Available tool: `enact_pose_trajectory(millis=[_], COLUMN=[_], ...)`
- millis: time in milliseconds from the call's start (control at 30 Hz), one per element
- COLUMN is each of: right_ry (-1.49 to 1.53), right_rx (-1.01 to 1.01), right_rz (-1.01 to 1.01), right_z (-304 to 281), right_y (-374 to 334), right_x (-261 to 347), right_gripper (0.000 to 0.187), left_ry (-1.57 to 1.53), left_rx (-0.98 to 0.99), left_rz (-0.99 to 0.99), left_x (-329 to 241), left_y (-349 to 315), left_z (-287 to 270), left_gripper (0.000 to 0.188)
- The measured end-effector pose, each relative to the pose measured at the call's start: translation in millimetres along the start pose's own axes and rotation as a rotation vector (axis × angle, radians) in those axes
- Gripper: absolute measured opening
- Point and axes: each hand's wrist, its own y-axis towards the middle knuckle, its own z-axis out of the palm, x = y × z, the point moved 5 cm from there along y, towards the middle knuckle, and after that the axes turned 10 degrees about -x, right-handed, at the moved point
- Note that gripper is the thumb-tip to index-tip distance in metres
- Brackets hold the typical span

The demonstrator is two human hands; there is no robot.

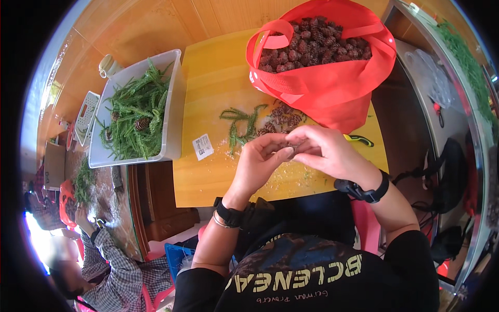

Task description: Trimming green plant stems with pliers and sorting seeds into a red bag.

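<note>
Above the near part of the yellow table (208, 182), my left hand (260, 160) and my right hand (328, 151) meet with curled fingers. Between their fingertips is a small brown pine cone (289, 146), mostly covered by the fingers. Just beyond them lies a small group of loose pine cones (283, 117). Green artificial fir sprigs (243, 124) rest to the left of these cones. A yellow-and-black utility knife (360, 139) lies close to my right hand. Behind it stands a red fabric bag (332, 88), full of dark pine cones (312, 44).
A translucent plastic bin (175, 109) of fir sprigs with a few cones stands at the left. A white label (203, 147) and crumbs lie on the table. At lower left, a person in a checked shirt (122, 268) works at another table. Shelving (431, 93) runs along the right.
</note>
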Motion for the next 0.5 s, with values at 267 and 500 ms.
enact_pose_trajectory(millis=[267,500], right_ry=[-0.458,-0.900], right_rx=[-0.091,-0.043], right_rz=[-0.072,-0.072], right_z=[-41.7,-14.1], right_y=[-2.8,17.1], right_x=[-25.2,-41.7], right_gripper=[0.008,0.009], left_ry=[-0.143,-0.283], left_rx=[-0.148,-0.128], left_rz=[-0.083,-0.066], left_x=[20.2,29.3], left_y=[-3.8,-12.5], left_z=[-36.8,-52.1], left_gripper=[0.016,0.026])
